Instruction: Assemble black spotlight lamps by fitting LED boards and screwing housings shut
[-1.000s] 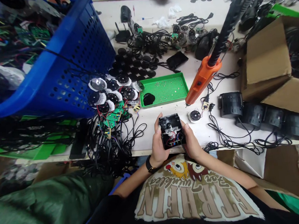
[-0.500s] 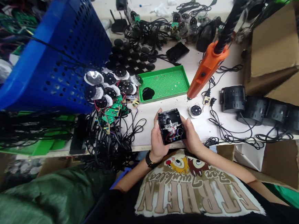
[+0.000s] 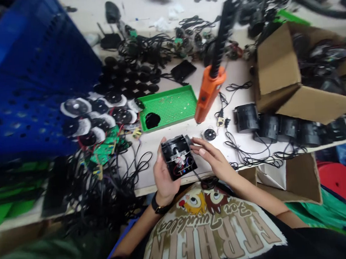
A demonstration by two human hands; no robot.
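**One housing, two hands**

The left hand clasps one open black housing at the table's near edge. The right hand has its fingers spread loose, tips just beside the housing. One green tray and one orange screwdriver lie beyond a white strip of tabletop.

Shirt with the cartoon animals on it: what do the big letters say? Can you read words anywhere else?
"ETRHEN", as best it reads: big letters on the shirt print, upside down to the camera.
The curly line above it: too blurred to read.
No readable text on the black housing in the left hand, the orange tool or the cardboard box.
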